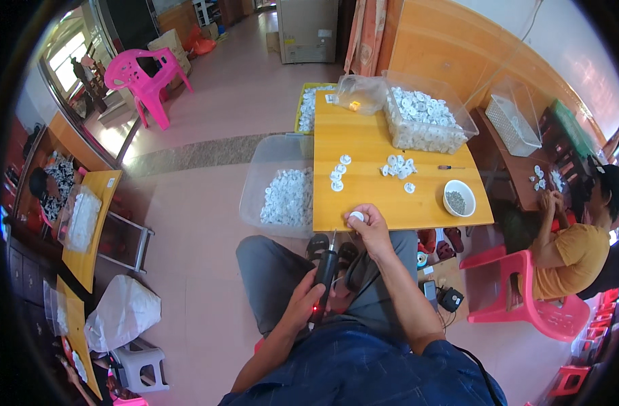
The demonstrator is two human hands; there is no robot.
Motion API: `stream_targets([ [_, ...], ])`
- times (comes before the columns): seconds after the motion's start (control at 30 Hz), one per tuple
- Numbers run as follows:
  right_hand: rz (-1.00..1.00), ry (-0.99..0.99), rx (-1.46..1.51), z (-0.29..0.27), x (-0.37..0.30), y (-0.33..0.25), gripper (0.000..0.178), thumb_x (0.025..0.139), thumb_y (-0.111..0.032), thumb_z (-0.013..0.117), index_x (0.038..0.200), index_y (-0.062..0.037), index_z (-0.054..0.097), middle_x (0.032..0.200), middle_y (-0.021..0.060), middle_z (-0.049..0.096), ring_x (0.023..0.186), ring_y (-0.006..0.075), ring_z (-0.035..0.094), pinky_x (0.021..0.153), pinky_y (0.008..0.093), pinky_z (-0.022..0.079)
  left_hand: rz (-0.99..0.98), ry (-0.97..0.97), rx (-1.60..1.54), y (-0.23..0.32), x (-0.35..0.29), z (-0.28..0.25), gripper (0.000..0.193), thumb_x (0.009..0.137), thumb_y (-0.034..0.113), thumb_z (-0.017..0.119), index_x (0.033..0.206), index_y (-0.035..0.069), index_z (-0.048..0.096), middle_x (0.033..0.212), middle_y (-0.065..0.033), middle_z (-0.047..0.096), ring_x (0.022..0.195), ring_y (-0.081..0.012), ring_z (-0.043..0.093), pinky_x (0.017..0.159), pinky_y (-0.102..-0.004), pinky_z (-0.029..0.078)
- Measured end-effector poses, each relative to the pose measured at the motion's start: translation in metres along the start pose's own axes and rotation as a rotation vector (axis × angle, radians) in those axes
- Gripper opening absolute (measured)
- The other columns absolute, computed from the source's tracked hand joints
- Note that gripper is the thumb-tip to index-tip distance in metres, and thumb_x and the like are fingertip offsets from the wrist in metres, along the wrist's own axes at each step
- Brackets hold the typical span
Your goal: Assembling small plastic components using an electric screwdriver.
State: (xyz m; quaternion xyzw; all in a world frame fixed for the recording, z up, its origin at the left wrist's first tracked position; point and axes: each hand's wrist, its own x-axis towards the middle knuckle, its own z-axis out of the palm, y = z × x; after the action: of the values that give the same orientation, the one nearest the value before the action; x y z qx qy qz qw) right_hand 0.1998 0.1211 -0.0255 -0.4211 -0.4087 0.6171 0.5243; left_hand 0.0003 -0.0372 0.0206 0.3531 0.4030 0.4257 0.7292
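Note:
My left hand (304,300) is wrapped round a black electric screwdriver (326,269), whose thin bit points up past the table's near edge. A small red light glows on its body. At the table's near edge, my right hand (374,234) pinches a small round white plastic part (356,216). The bit's tip is apart from that part. On the yellow table (370,189) lie a short row of white parts (337,176) at the left and a loose heap of them (397,166) in the middle. A white bowl of small metal screws (459,198) stands at the right.
A clear bin of white parts (428,118) stands at the table's back; a hand screwdriver (450,167) lies nearer. Left of the table is another filled bin (282,196). A person in a yellow shirt (577,250) works at the right, near a pink chair (526,298).

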Motion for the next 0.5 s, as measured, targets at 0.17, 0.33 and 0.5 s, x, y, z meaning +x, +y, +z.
stream_targets([
  [0.17,-0.053,-0.01,-0.192,0.005,-0.006,0.008,0.024,0.09,-0.001,0.068,0.114,-0.0031,0.068,0.098,-0.0024,0.066,0.085,0.0049,0.059,0.078,0.0199,0.049,-0.019,0.043,-0.014,-0.001,0.0,-0.001,0.054,0.097,0.019,0.048,0.147,0.003,0.036,0.093,-0.0071,0.06,0.068,-0.0133,0.059,0.061,-0.0269,0.052],
  [0.33,-0.085,-0.019,-0.27,0.013,-0.011,0.014,0.024,0.09,-0.002,0.069,0.114,-0.0032,0.069,0.095,-0.0039,0.066,0.083,0.0043,0.059,0.075,0.0197,0.049,-0.008,0.043,-0.009,-0.005,0.002,-0.003,0.053,0.098,0.019,0.048,0.147,0.003,0.036,0.094,-0.0071,0.06,0.068,-0.013,0.059,0.061,-0.0267,0.052],
  [0.5,-0.143,-0.025,-0.424,0.014,-0.011,0.013,0.025,0.088,-0.002,0.069,0.113,-0.0039,0.07,0.089,-0.0043,0.066,0.078,0.004,0.058,0.072,0.0198,0.049,-0.028,0.046,-0.009,-0.008,0.004,-0.005,0.052,0.098,0.02,0.048,0.146,0.003,0.037,0.094,-0.0068,0.06,0.069,-0.0122,0.058,0.061,-0.0258,0.052],
])
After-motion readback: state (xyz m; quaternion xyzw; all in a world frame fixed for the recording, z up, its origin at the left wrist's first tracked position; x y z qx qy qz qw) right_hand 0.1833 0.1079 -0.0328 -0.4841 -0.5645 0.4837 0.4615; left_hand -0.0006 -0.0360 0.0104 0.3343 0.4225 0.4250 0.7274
